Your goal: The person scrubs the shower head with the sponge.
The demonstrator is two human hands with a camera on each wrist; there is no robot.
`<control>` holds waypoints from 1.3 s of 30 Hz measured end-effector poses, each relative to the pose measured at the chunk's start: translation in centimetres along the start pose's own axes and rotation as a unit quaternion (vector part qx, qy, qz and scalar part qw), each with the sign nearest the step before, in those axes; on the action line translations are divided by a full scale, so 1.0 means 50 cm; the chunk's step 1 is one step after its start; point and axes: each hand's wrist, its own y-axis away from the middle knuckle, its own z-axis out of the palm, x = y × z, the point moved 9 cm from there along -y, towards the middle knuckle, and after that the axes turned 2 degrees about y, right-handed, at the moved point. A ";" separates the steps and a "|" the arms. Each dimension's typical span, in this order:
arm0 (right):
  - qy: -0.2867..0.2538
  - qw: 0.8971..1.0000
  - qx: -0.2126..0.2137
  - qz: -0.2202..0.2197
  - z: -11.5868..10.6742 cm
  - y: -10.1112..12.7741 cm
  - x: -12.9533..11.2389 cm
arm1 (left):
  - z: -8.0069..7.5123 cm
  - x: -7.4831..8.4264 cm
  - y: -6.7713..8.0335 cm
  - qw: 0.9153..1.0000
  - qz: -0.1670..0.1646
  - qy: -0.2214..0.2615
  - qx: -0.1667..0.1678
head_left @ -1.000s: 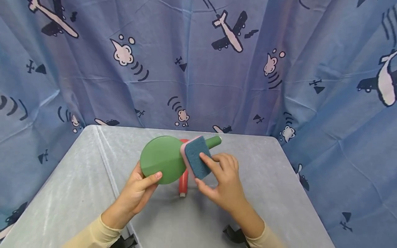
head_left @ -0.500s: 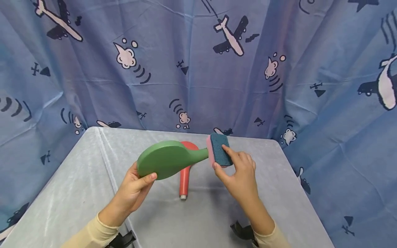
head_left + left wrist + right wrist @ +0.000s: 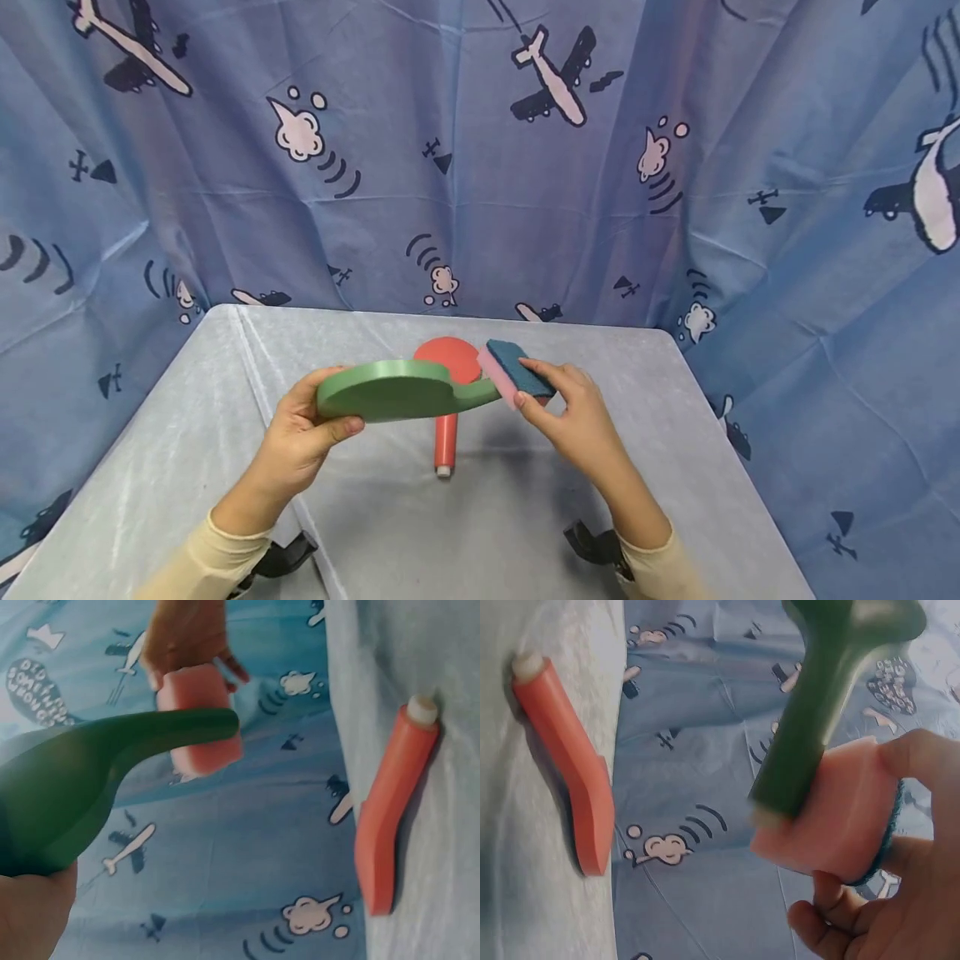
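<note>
My left hand (image 3: pixel 292 437) grips a green paddle (image 3: pixel 390 392) by the rim of its round head, thumb below and fingers above. The paddle is raised over the table and seen almost edge-on, its handle pointing right. In my right hand (image 3: pixel 581 421) a scouring sponge (image 3: pixel 521 371) is pinched between thumb and fingers, blue-green scrub side up and pink foam toward the handle. The right wrist view shows the pink foam (image 3: pixel 840 814) lying against the paddle's handle (image 3: pixel 799 742) near its end. From the left wrist, the handle overlaps the foam (image 3: pixel 199 686).
A red paddle (image 3: pixel 446 442) lies on the grey cloth-covered table (image 3: pixel 420 542), behind and below the green one, its pale-tipped handle toward me. A blue curtain (image 3: pixel 360 167) printed with planes hangs behind and beside the table. Black straps (image 3: pixel 285 557) sit at both wrists.
The green paddle has tipped from nearly face-on to nearly edge-on. The sponge has slid from beside the head out to the handle's end, then slightly back left, and has tilted flatter.
</note>
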 end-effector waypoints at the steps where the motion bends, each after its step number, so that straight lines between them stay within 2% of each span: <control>1: -0.007 1.000 -0.009 0.015 -0.001 -0.003 0.009 | -0.007 0.006 -0.002 1.000 0.006 0.020 0.007; 3: -0.038 0.998 -0.027 0.041 0.004 -0.008 0.023 | -0.018 0.017 -0.006 0.998 0.020 0.065 0.016; 6: -0.126 0.989 -0.039 0.064 0.011 -0.013 0.027 | -0.035 0.027 -0.010 0.991 0.032 0.125 0.042; 8: -0.197 0.976 -0.043 0.077 0.019 -0.015 0.028 | -0.044 0.027 -0.012 0.985 0.035 0.157 0.060; 10: -0.267 0.958 -0.047 0.090 0.025 -0.014 0.027 | -0.051 0.025 -0.012 0.979 0.036 0.186 0.075; 14: -0.363 0.925 -0.046 0.107 0.027 -0.011 0.026 | -0.055 0.023 -0.015 0.970 0.040 0.230 0.074; 17: -0.399 0.910 -0.038 0.103 0.021 -0.010 0.026 | -0.053 0.020 -0.018 0.969 0.037 0.237 0.062; 19: -0.415 0.904 -0.033 0.098 0.017 -0.011 0.026 | -0.051 0.016 -0.021 0.972 0.032 0.224 0.056; 24: -0.437 0.895 -0.017 0.084 0.011 -0.011 0.029 | -0.047 -0.001 -0.025 0.984 0.001 0.168 0.052; 28: -0.433 0.899 0.009 0.068 0.003 -0.009 0.027 | -0.036 -0.006 -0.025 0.990 -0.033 0.136 0.026; 30: -0.429 0.901 0.026 0.057 -0.002 -0.008 0.024 | -0.032 -0.005 -0.022 0.988 -0.052 0.147 0.017; 32: -0.425 0.903 0.043 0.045 -0.007 -0.007 0.021 | -0.031 -0.009 -0.018 0.983 -0.081 0.161 0.026; 37: -0.418 0.905 0.073 0.031 -0.007 -0.006 0.024 | -0.026 -0.028 -0.004 0.967 -0.171 0.167 0.083; 39: -0.407 0.909 0.082 0.025 -0.004 -0.007 0.028 | -0.018 -0.035 0.001 0.963 -0.196 0.160 0.095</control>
